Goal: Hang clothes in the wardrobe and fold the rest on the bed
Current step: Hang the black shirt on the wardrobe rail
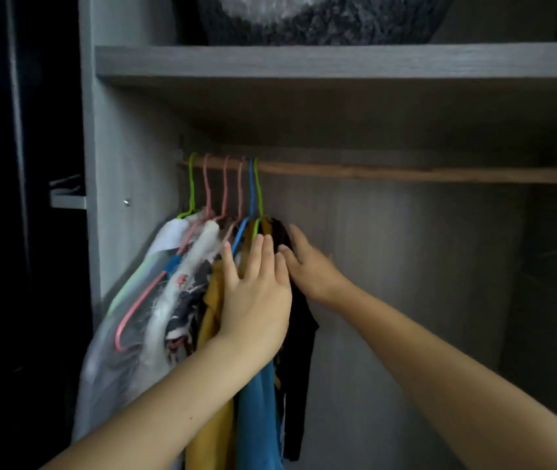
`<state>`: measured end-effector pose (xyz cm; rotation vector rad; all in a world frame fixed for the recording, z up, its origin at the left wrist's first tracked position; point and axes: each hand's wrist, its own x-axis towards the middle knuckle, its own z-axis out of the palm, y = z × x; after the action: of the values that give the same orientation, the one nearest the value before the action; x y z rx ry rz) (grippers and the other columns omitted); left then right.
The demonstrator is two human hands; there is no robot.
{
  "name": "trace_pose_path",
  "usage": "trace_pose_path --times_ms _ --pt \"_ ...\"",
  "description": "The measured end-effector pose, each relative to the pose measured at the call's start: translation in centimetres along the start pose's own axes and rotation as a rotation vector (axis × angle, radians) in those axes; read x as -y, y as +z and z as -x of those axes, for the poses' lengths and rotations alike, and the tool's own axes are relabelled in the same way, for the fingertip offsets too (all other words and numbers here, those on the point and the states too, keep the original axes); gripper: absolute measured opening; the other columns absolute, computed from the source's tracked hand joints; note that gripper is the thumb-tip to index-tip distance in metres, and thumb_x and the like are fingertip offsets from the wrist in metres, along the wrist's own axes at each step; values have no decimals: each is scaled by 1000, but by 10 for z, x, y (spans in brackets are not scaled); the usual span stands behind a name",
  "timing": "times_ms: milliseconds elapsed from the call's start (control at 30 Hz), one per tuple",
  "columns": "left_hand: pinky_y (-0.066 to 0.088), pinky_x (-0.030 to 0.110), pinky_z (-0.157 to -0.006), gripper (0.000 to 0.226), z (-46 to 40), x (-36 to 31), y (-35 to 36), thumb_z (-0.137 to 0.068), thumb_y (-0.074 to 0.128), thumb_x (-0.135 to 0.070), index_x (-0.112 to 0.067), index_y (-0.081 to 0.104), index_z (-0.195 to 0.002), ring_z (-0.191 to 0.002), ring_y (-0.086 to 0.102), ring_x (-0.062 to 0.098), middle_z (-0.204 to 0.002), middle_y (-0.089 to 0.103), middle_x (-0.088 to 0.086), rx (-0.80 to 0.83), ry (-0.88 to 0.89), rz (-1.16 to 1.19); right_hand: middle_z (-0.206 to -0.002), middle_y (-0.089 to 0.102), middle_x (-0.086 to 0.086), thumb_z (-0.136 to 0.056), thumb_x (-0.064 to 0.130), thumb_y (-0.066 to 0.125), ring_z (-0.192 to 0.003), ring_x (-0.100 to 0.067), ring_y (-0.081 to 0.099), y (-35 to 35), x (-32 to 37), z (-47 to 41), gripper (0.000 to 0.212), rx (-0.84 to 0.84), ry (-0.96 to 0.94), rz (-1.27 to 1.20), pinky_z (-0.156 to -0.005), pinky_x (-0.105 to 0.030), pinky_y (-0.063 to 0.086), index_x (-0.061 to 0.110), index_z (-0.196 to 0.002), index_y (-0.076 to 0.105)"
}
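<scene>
Several garments hang on coloured hangers bunched at the left end of a wooden rail (405,173) inside the wardrobe. From left: a pale garment (124,317) on a pink hanger, a white patterned one (175,300), a mustard one (212,300), a blue one (256,408), and a black garment (300,351) on a green hanger (257,198). My left hand (253,293) lies flat with straight fingers against the front of the mustard and blue clothes. My right hand (307,266) touches the black garment's shoulder with straight fingers.
A grey shelf (338,61) runs above the rail and carries a fuzzy grey bundle (321,18). The wardrobe's left side panel (127,164) stands beside the hangers. The rail to the right of the clothes is bare. A dark opening lies at far left.
</scene>
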<state>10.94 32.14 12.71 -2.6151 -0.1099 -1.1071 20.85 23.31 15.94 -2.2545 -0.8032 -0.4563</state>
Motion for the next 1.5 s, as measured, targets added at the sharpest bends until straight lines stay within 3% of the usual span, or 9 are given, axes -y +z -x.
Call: trace_pose_path --times_ms 100,233,333,467,600,833,1000,1233,1500 --pt "-21 58 -107 58 8 -40 4 -93 42 -22 -14 26 -148 -147 5 27 -157 15 15 -73 172 147 -155 30 -10 -102 36 33 -143 -23 26 -24 -46 53 56 -72 124 83 -117 -53 12 23 -153 12" --pt "6 56 -114 40 20 -117 15 -91 47 -22 -15 52 -130 -135 35 27 -138 47 11 -3 328 363 -148 39 -8 -100 28 40 -139 -24 33 -62 -104 146 53 -148 350 246 -117 -50 17 23 -150 24" --pt "17 47 -112 39 41 -190 20 -91 46 -28 -21 50 -129 -124 44 24 -128 52 3 101 460 466 -142 46 -10 -96 20 44 -131 -27 42 -90 -136 230 50 -160 519 306 -109 -42 34 18 -145 36" --pt "38 34 -88 33 87 -285 5 -91 44 -27 -21 55 -122 -111 54 26 -115 60 2 172 675 671 -111 68 -5 -90 18 42 -99 -26 65 -124 -151 349 39 -182 807 305 -87 -37 52 25 -126 54" --pt "44 31 -70 29 150 -371 -34 -92 41 -21 -24 54 -118 -99 62 25 -105 65 0 214 856 867 -90 72 -3 -88 20 39 -77 -25 69 -154 -157 472 27 -222 1065 345 -78 -37 55 24 -103 61" --pt "41 34 -68 22 273 -502 -116 -93 40 -28 -20 54 -108 -99 62 34 -105 65 8 356 1211 939 -70 71 4 -92 21 40 -56 -14 67 -205 -147 687 27 -280 1445 376 -65 -29 56 24 -99 66" --pt "45 34 -76 27 343 -579 -161 -92 41 -27 -20 58 -112 -101 62 33 -111 67 8 517 1283 953 -70 68 6 -92 20 37 -39 0 56 -245 -127 806 30 -243 1615 413 -48 -20 48 21 -96 66" --pt "37 30 -70 27 384 -663 -195 -92 41 -26 -22 62 -109 -99 61 27 -107 67 3 654 1264 1010 -85 71 2 -95 20 37 -71 -18 67 -296 -156 867 30 -272 1648 359 -71 -38 56 17 -103 65" --pt "36 29 -68 27 360 -772 -163 -92 42 -24 -20 65 -105 -98 60 27 -107 67 5 729 1216 979 -83 70 3 -93 17 35 -64 -17 68 -336 -271 870 31 -180 1638 314 -68 -35 56 19 -101 65"
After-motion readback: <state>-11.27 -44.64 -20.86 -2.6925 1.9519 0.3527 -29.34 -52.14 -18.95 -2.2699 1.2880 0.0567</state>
